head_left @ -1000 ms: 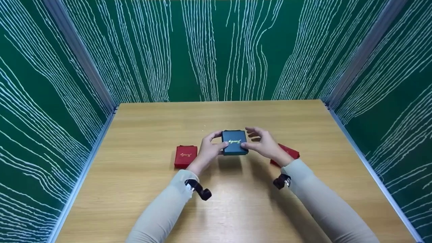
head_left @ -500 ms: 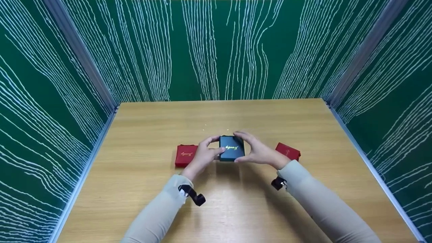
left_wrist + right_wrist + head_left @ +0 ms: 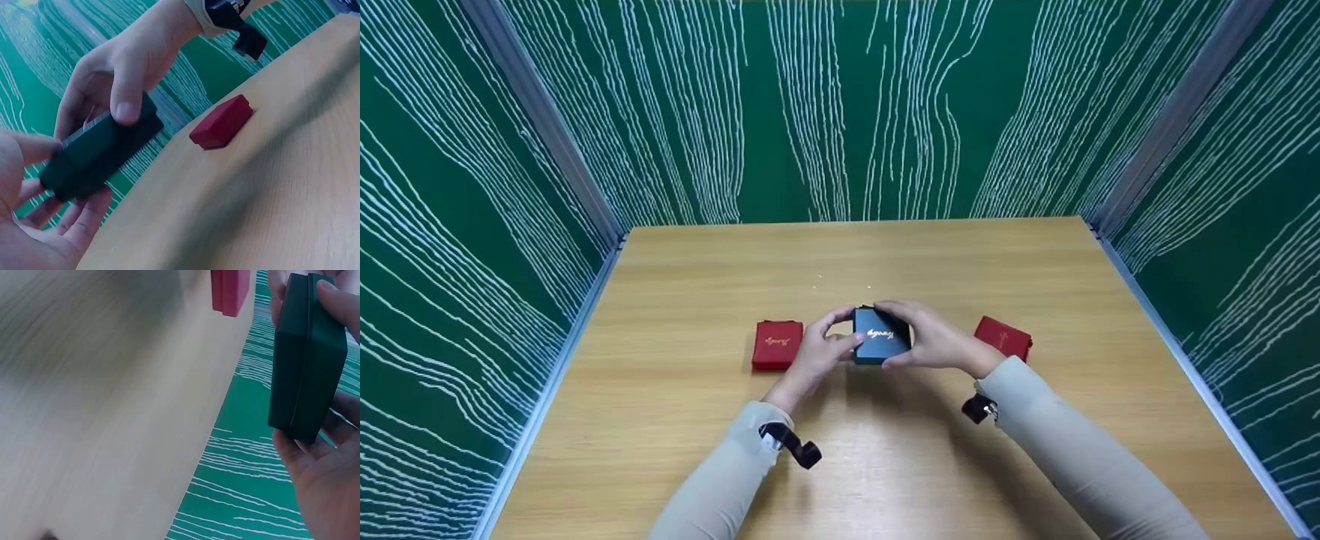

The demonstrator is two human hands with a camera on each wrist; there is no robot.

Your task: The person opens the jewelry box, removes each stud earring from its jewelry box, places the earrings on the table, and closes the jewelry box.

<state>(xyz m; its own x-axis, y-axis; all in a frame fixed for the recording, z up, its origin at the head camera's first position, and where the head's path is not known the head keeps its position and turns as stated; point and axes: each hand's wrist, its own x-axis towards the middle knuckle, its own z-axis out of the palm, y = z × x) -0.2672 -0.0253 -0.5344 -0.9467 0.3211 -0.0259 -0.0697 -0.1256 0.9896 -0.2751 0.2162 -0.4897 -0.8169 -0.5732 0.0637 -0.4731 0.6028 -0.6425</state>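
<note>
Both hands hold a dark green jewelry box (image 3: pixel 879 334) with gold lettering on its lid, raised above the table with a shadow beneath. My left hand (image 3: pixel 823 349) grips its left side, thumb over the lid and fingers underneath. My right hand (image 3: pixel 936 337) curls round the right side, fingers at the far edge and thumb at the near edge. Viewed from the right wrist, the box (image 3: pixel 306 360) appears closed, a seam running along its side. In the left wrist view, the right thumb (image 3: pixel 126 107) lies against the box.
A red jewelry box (image 3: pixel 777 345) lies left of the hands on the wooden table (image 3: pixel 697 285). Another red box (image 3: pixel 1003 337) lies at an angle beyond the right wrist. Small bright specks dot the table behind the hands. Green patterned panels (image 3: pixel 780 112) enclose the back and sides.
The green box has come slightly nearer the body. My right hand has closed round its right side, where its fingers were spread apart before. The right red box is less covered.
</note>
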